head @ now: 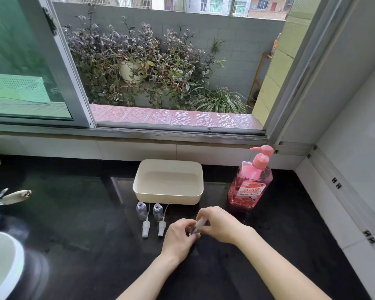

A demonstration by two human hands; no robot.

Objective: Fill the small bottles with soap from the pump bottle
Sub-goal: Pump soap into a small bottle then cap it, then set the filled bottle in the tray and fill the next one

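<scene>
Two small clear bottles stand uncapped on the black counter, each with its white spray cap lying beside it. A third small bottle is held between both hands: my left hand grips its body, mostly hiding it, and my right hand pinches its white cap. The pink pump bottle of soap stands to the right, behind my right hand.
A cream rectangular tray sits behind the small bottles, near the window wall. A white basin is at the lower left, with a tool handle above it. The tiled wall runs along the right.
</scene>
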